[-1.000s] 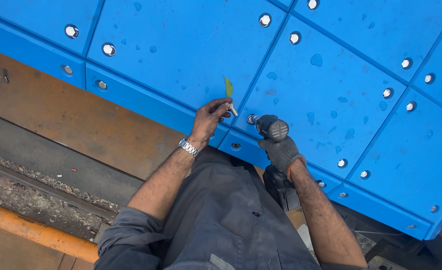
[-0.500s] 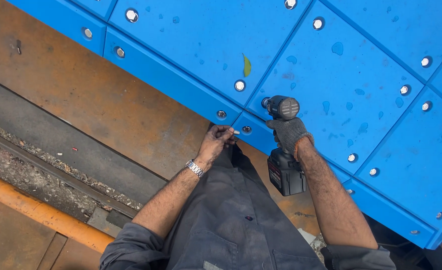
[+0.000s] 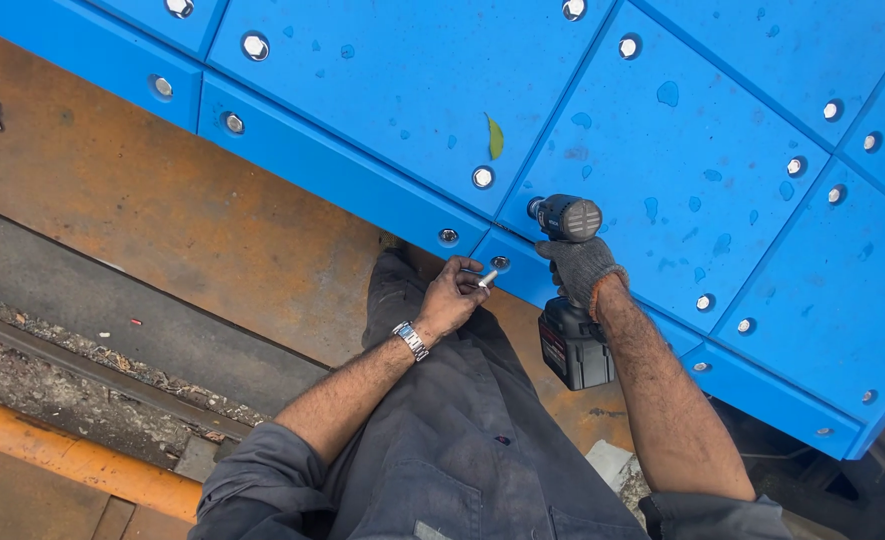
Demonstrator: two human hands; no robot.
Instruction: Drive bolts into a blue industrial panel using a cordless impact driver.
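Note:
My left hand (image 3: 450, 297), with a metal watch on the wrist, pinches a small white marker (image 3: 487, 278) whose tip is close to a bolt (image 3: 500, 263) on the lower edge of a blue panel (image 3: 402, 70). My gloved right hand (image 3: 580, 268) grips a blue and black cordless impact driver (image 3: 568, 290) held upright against the blue panels, its battery hanging below the hand. Another bolt (image 3: 448, 236) sits just left of the marker tip. A yellow-green leaf (image 3: 495, 137) lies on the panel above.
Several blue panels with rows of silver bolts fill the top and right. A rusty steel floor (image 3: 212, 220) lies to the left, with a gravel strip and an orange pipe (image 3: 72, 455) below it. My grey trouser legs (image 3: 442, 440) fill the bottom centre.
My left hand dropped from a bolt higher on the panel face to one on the lower edge. The driver in my right hand stayed against the panel while the view shifted.

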